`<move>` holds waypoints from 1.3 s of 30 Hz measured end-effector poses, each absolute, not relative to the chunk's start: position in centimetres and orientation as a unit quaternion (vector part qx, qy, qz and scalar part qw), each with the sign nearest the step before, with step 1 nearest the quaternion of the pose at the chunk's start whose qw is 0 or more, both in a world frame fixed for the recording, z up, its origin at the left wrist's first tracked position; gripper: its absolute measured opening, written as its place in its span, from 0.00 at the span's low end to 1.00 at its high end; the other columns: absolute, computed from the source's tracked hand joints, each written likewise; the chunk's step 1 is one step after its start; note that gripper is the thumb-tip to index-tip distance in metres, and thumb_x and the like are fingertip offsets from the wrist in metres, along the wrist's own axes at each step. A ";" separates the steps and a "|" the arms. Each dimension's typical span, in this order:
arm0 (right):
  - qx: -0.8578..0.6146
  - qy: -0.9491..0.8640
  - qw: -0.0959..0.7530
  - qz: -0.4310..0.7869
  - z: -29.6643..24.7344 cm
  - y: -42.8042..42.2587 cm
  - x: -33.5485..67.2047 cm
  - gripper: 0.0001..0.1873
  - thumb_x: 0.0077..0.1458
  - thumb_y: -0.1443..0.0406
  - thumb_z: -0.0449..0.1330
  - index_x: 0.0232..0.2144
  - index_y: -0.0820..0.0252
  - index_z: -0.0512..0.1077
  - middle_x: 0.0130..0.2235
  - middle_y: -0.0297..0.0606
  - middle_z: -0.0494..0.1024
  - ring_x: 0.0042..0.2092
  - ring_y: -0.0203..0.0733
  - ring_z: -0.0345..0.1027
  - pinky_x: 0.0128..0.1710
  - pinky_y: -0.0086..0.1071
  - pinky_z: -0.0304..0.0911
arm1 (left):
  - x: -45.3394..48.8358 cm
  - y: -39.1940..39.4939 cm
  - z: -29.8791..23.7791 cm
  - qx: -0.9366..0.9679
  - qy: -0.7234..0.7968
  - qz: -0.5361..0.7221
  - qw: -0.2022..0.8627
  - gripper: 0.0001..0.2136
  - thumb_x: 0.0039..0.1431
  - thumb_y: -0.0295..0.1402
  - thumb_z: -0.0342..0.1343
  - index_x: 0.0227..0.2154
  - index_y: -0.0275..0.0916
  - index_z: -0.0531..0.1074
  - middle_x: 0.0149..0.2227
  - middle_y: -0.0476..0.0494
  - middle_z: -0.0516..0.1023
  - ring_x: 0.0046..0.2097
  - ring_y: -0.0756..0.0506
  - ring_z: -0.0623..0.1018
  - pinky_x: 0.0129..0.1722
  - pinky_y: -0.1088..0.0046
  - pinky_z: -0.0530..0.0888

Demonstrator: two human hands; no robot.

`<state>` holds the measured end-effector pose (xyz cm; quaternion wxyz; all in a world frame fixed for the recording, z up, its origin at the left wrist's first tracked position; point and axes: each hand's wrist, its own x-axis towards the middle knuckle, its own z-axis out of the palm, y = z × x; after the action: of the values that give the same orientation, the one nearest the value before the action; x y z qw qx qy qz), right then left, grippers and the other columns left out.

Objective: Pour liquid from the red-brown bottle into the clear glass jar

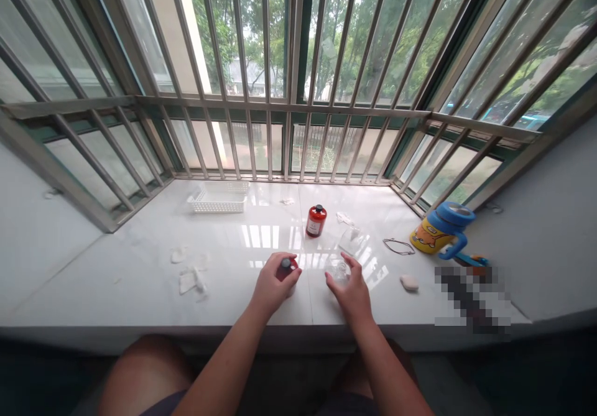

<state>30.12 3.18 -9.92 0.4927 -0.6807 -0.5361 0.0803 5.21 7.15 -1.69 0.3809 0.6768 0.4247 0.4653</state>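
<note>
My left hand (274, 283) is closed over a small red bottle (286, 269) with a dark cap, standing on the white stone sill (242, 291). My right hand (351, 286) curls around a small transparent jar (339, 271), which is partly hidden by the fingers. Between and behind my hands stands a larger red-brown bottle (316, 220) with a black cap and white label. A thin transparent plastic sheet (353, 240) lies just beyond my right hand.
A white plastic basket (217, 198) stands by the bars at the back left. Crumpled tissue (188, 281) lies to the left, and a wire loop (398, 246), a white lump (409, 283) and a yellow cup with a blue lid (441, 232) lie right. A pixelated patch (471, 298) hides the right end.
</note>
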 end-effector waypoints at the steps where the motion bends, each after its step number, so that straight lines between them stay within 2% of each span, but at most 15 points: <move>1: -0.678 -0.539 0.494 0.078 -10.0 3.1 30.2 0.39 0.57 0.50 0.68 0.66 0.52 0.62 0.65 0.47 0.74 0.64 0.59 0.72 0.61 0.54 0.70 | 5.3 7.2 -1.7 0.673 0.423 0.471 0.382 0.14 0.62 0.38 0.64 0.50 0.45 0.80 0.53 0.40 0.80 0.56 0.38 0.80 0.61 0.57 0.74; 4: -0.672 -0.545 0.496 0.074 -10.1 3.1 30.3 0.38 0.58 0.50 0.68 0.65 0.51 0.62 0.65 0.47 0.74 0.64 0.59 0.72 0.61 0.54 0.70 | 5.6 7.4 -1.8 0.660 0.422 0.480 0.395 0.11 0.61 0.37 0.65 0.46 0.44 0.80 0.56 0.39 0.79 0.60 0.38 0.79 0.64 0.56 0.72; 8: -0.670 -0.546 0.497 0.078 -10.3 3.2 30.3 0.38 0.58 0.49 0.68 0.65 0.51 0.62 0.64 0.48 0.74 0.64 0.60 0.71 0.62 0.55 0.69 | 5.8 7.3 -2.0 0.641 0.425 0.486 0.416 0.08 0.60 0.38 0.66 0.40 0.43 0.78 0.56 0.38 0.80 0.60 0.37 0.79 0.63 0.56 0.72; 13: -0.676 -0.540 0.494 0.089 -10.2 3.2 30.4 0.39 0.56 0.50 0.69 0.65 0.51 0.62 0.64 0.46 0.73 0.65 0.59 0.70 0.62 0.54 0.69 | 6.2 6.8 -2.5 0.586 0.451 0.512 0.436 0.17 0.58 0.37 0.69 0.44 0.43 0.69 0.58 0.37 0.79 0.57 0.39 0.81 0.59 0.56 0.75; 17: -0.676 -0.539 0.494 0.091 -10.2 3.2 30.4 0.39 0.56 0.50 0.69 0.64 0.51 0.63 0.64 0.47 0.74 0.64 0.60 0.71 0.62 0.54 0.70 | 6.1 6.6 -2.3 0.609 0.440 0.510 0.418 0.21 0.59 0.38 0.67 0.53 0.44 0.70 0.59 0.38 0.78 0.59 0.39 0.80 0.61 0.56 0.74; 20: -0.679 -0.537 0.493 0.093 -10.1 3.2 30.4 0.39 0.55 0.50 0.69 0.64 0.50 0.63 0.63 0.46 0.74 0.64 0.59 0.71 0.62 0.55 0.69 | 5.9 6.7 -2.2 0.642 0.421 0.499 0.403 0.16 0.61 0.38 0.65 0.51 0.45 0.74 0.58 0.40 0.78 0.61 0.38 0.78 0.64 0.56 0.71; 22: -0.679 -0.536 0.493 0.092 -10.2 3.3 30.4 0.39 0.55 0.50 0.70 0.64 0.50 0.63 0.63 0.46 0.74 0.64 0.59 0.71 0.62 0.54 0.69 | 5.9 6.7 -2.3 0.630 0.425 0.501 0.415 0.15 0.61 0.38 0.66 0.48 0.44 0.73 0.57 0.40 0.78 0.60 0.39 0.79 0.63 0.57 0.73; 24: -0.677 -0.538 0.495 0.091 -10.2 3.3 30.4 0.39 0.55 0.50 0.70 0.64 0.51 0.63 0.63 0.46 0.74 0.63 0.59 0.71 0.62 0.54 0.69 | 6.0 6.6 -2.6 0.603 0.437 0.509 0.430 0.17 0.60 0.38 0.67 0.48 0.44 0.69 0.57 0.40 0.78 0.58 0.40 0.80 0.60 0.58 0.75; 26: -0.675 -0.539 0.496 0.089 -10.2 3.3 30.4 0.39 0.56 0.50 0.69 0.64 0.51 0.63 0.63 0.46 0.74 0.63 0.59 0.71 0.62 0.53 0.69 | 6.2 6.6 -2.9 0.594 0.443 0.516 0.429 0.21 0.59 0.38 0.68 0.52 0.46 0.67 0.58 0.40 0.77 0.57 0.41 0.80 0.59 0.59 0.75; 29: -0.674 -0.540 0.496 0.089 -10.2 3.3 30.5 0.39 0.56 0.49 0.69 0.64 0.51 0.63 0.63 0.46 0.74 0.64 0.59 0.71 0.62 0.54 0.69 | 6.2 6.7 -3.1 0.616 0.436 0.515 0.406 0.25 0.62 0.37 0.67 0.60 0.47 0.68 0.58 0.41 0.76 0.57 0.41 0.79 0.62 0.58 0.73; 34: -0.673 -0.539 0.498 0.096 -10.3 3.3 30.5 0.39 0.55 0.48 0.69 0.64 0.50 0.63 0.63 0.46 0.74 0.64 0.59 0.70 0.62 0.54 0.69 | 5.5 7.1 -2.8 0.682 0.417 0.495 0.340 0.18 0.63 0.40 0.67 0.54 0.45 0.77 0.59 0.38 0.76 0.62 0.37 0.76 0.65 0.54 0.71; 36: -0.675 -0.537 0.495 0.099 -10.2 3.3 30.5 0.39 0.55 0.49 0.69 0.64 0.49 0.63 0.63 0.45 0.74 0.64 0.59 0.70 0.62 0.55 0.69 | 4.9 7.2 -2.6 0.713 0.420 0.477 0.297 0.19 0.65 0.42 0.66 0.56 0.45 0.77 0.61 0.36 0.75 0.65 0.35 0.74 0.67 0.50 0.69; 39: -0.675 -0.540 0.493 0.098 -10.1 3.3 30.5 0.38 0.56 0.49 0.69 0.64 0.50 0.63 0.63 0.45 0.74 0.64 0.59 0.70 0.62 0.54 0.69 | 4.1 7.3 -2.3 0.754 0.405 0.450 0.257 0.18 0.72 0.42 0.58 0.60 0.45 0.74 0.64 0.35 0.75 0.67 0.35 0.71 0.69 0.48 0.67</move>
<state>30.54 3.28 -10.10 0.4928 -0.6753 -0.5399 0.0980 4.06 7.30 -2.27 0.2565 0.7535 0.4046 0.4502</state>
